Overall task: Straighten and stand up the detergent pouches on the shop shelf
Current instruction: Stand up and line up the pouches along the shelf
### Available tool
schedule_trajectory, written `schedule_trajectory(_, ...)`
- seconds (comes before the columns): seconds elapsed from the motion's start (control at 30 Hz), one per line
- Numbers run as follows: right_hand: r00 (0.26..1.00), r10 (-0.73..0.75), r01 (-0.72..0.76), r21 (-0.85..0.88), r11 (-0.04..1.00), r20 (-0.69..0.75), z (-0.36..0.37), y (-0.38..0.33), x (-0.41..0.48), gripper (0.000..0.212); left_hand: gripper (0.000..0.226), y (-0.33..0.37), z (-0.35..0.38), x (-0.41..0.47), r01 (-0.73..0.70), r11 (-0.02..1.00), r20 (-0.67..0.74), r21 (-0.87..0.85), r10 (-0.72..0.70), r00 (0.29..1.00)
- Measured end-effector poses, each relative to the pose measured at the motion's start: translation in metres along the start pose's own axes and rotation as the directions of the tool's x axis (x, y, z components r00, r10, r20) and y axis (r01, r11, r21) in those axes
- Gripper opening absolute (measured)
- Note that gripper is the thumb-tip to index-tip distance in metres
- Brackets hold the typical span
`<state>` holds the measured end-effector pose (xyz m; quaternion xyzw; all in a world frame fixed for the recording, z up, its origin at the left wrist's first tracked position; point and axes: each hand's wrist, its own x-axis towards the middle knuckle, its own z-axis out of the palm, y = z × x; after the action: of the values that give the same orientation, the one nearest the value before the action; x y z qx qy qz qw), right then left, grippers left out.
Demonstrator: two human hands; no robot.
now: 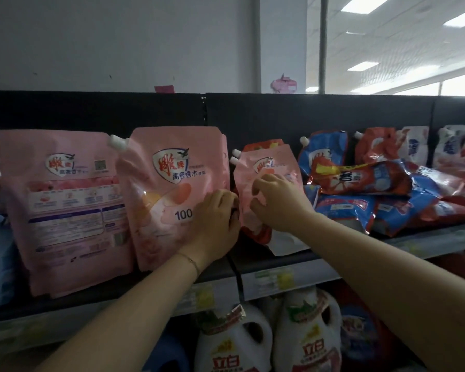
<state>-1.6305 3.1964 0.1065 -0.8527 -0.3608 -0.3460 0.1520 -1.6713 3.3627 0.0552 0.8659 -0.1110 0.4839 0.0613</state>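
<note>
While the left hand [215,221] curls its fingers round the right edge of the large pink pouch [172,189], which stands upright at the front of the shelf [320,269], the right hand [277,202] pinches the face of the smaller pink pouch [266,181] just beside it, which leans a little. The likely trouble is the soft, liquid-filled body. Let go before its base sits flat, and the smaller pouch may sag forward over the shelf lip or nudge the large one over. To the right, red and blue pouches [360,183] lie heaped on their sides, not yet stood up. A black back panel [320,114] closes the shelf. White jugs [306,331] stand below, and a pale wall [118,36] and ceiling lights [365,4] show above.
</note>
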Motion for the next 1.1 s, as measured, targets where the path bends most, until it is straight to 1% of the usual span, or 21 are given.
schedule_trajectory(0.07, 1.0, -0.002, 0.002, -0.045, 0.999, 0.009, -0.005, 0.013, 0.007, 0.025, 0.015, 0.007, 0.006, 0.008, 0.041, 0.995, 0.041, -0.095, -0.037, 0.998)
schedule_trajectory(0.13, 1.0, 0.009, -0.008, -0.055, 0.998, 0.024, -0.008, 0.022, 0.014, 0.027, 0.018, 0.012, 0.011, 0.016, 0.059, 0.99, 0.078, -0.132, -0.049, 0.996)
schedule_trajectory(0.27, 0.997, 0.017, -0.011, -0.076, 0.997, 0.073, -0.006, 0.038, 0.029, 0.031, 0.019, 0.015, 0.028, 0.035, -0.058, 0.998, 0.19, -0.038, 0.064, 0.98)
schedule_trajectory(0.3, 0.996, 0.037, -0.031, -0.065, 0.997, 0.081, -0.004, 0.043, 0.033, 0.032, 0.017, 0.015, 0.033, 0.04, -0.054, 0.998, 0.221, -0.032, 0.06, 0.974)
schedule_trajectory(0.33, 0.994, 0.072, -0.068, -0.044, 0.997, 0.08, -0.001, 0.048, 0.036, 0.034, 0.016, 0.015, 0.038, 0.044, -0.018, 0.999, 0.248, -0.045, 0.028, 0.968)
schedule_trajectory(0.4, 0.981, 0.183, -0.183, -0.003, 0.983, 0.071, 0.006, 0.058, 0.045, 0.044, 0.013, 0.017, 0.047, 0.055, 0.151, 0.977, 0.277, -0.152, -0.105, 0.955)
schedule_trajectory(0.47, 0.932, 0.346, -0.352, 0.043, 0.935, 0.108, 0.012, 0.066, 0.053, 0.062, 0.009, 0.015, 0.057, 0.067, 0.364, 0.882, 0.271, -0.298, -0.287, 0.919)
schedule_trajectory(0.5, 0.886, 0.441, -0.456, 0.095, 0.885, 0.147, 0.016, 0.069, 0.058, 0.07, 0.009, 0.012, 0.063, 0.074, 0.464, 0.822, 0.27, -0.33, -0.389, 0.881)
schedule_trajectory(0.57, 0.758, 0.606, -0.651, 0.232, 0.722, 0.24, 0.023, 0.075, 0.065, 0.086, 0.017, 0.003, 0.077, 0.086, 0.644, 0.674, 0.305, -0.362, -0.567, 0.765)
schedule_trajectory(0.6, 0.7, 0.654, -0.714, 0.281, 0.641, 0.286, 0.027, 0.077, 0.069, 0.092, 0.024, -0.001, 0.083, 0.088, 0.715, 0.582, 0.333, -0.387, -0.635, 0.697)
schedule_trajectory(0.63, 0.661, 0.677, -0.75, 0.302, 0.588, 0.325, 0.031, 0.079, 0.071, 0.097, 0.032, -0.006, 0.089, 0.089, 0.76, 0.489, 0.354, -0.428, -0.683, 0.639)
schedule_trajectory(0.67, 0.64, 0.682, -0.768, 0.307, 0.562, 0.353, 0.034, 0.081, 0.072, 0.101, 0.038, -0.01, 0.095, 0.087, 0.777, 0.408, 0.368, -0.479, -0.711, 0.6)
schedule_trajectory(0.73, 0.636, 0.677, -0.772, 0.316, 0.552, 0.371, 0.041, 0.085, 0.075, 0.103, 0.042, -0.018, 0.108, 0.083, 0.783, 0.236, 0.43, -0.576, -0.727, 0.535)
schedule_trajectory(0.77, 0.64, 0.674, -0.768, 0.322, 0.554, 0.368, 0.043, 0.086, 0.076, 0.103, 0.05, -0.02, 0.112, 0.081, 0.786, 0.163, 0.468, -0.596, -0.726, 0.505)
schedule_trajectory(0.8, 0.645, 0.672, -0.764, 0.324, 0.558, 0.364, 0.045, 0.088, 0.077, 0.102, 0.064, -0.021, 0.114, 0.079, 0.791, 0.124, 0.49, -0.6, -0.724, 0.485)
schedule_trajectory(0.83, 0.652, 0.668, -0.758, 0.323, 0.567, 0.359, 0.046, 0.089, 0.076, 0.101, 0.074, -0.021, 0.115, 0.078, 0.795, 0.136, 0.491, -0.592, -0.721, 0.489)
schedule_trajectory(0.87, 0.659, 0.662, -0.752, 0.32, 0.576, 0.356, 0.048, 0.089, 0.075, 0.1, 0.079, -0.02, 0.115, 0.077, 0.791, 0.162, 0.477, -0.59, -0.72, 0.504)
schedule_trajectory(0.9, 0.668, 0.655, -0.745, 0.321, 0.586, 0.354, 0.049, 0.09, 0.073, 0.1, 0.081, -0.021, 0.115, 0.075, 0.785, 0.199, 0.462, -0.587, -0.714, 0.526)
schedule_trajectory(0.97, 0.69, 0.637, -0.724, 0.323, 0.61, 0.343, 0.052, 0.092, 0.069, 0.1, 0.075, -0.02, 0.113, 0.073, 0.773, 0.23, 0.445, -0.591, -0.707, 0.55)
schedule_trajectory(1.0, 0.703, 0.627, -0.711, 0.318, 0.627, 0.335, 0.053, 0.093, 0.066, 0.1, 0.074, -0.018, 0.11, 0.073, 0.772, 0.24, 0.438, -0.589, -0.708, 0.554)
schedule_trajectory(1.1, 0.745, 0.594, -0.665, 0.271, 0.696, 0.302, 0.054, 0.094, 0.057, 0.098, 0.09, -0.015, 0.109, 0.074, 0.754, 0.24, 0.429, -0.611, -0.7, 0.571)
